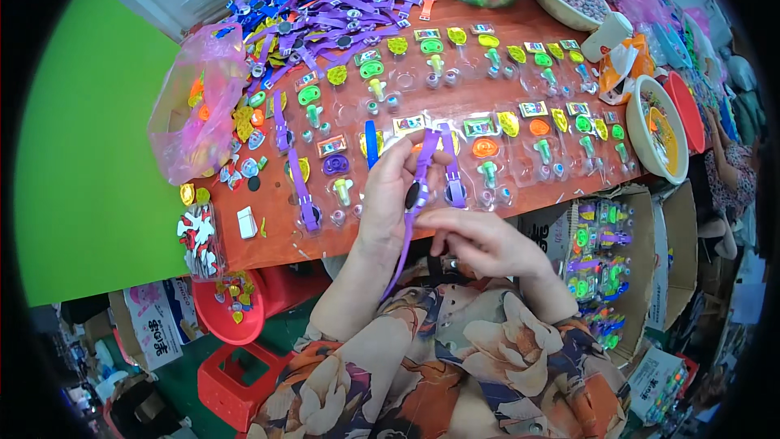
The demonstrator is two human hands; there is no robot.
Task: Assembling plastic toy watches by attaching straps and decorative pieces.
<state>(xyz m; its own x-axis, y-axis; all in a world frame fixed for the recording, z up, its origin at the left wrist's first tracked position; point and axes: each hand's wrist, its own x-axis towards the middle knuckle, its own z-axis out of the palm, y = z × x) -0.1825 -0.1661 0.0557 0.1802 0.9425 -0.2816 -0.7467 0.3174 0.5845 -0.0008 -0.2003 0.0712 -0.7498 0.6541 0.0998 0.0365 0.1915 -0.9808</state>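
Head view: the left hand [387, 199] grasps a purple watch [413, 193], fingers and thumb closed around its upper strap. The black dial sits below those fingertips, beside the palm, and the lower strap hangs past both hands in front of the table [280, 252]. The right hand [491, 248] stretches its index finger to the strap just under the dial, the other fingers loosely curled; I cannot tell whether it pinches the strap or only comes near.

Beyond the fingers lie clear trays [520, 175] with small printed packets. One packet [409, 124], just past the left fingertips, bears a coloured label; another [479, 126], right of them, has a green border. Their lettering is too small to read. A blue strap [371, 144] stands just left of the left fingers, and a second watch [455, 183] lies just to their right. Well beyond them, to the left, is a heap [325, 24] of purple and blue watches.

Bold dark writing and pink print mark a white carton [158, 321], low and well left of the fingers. Another carton [652, 380], low and well right of them, also carries dark writing.
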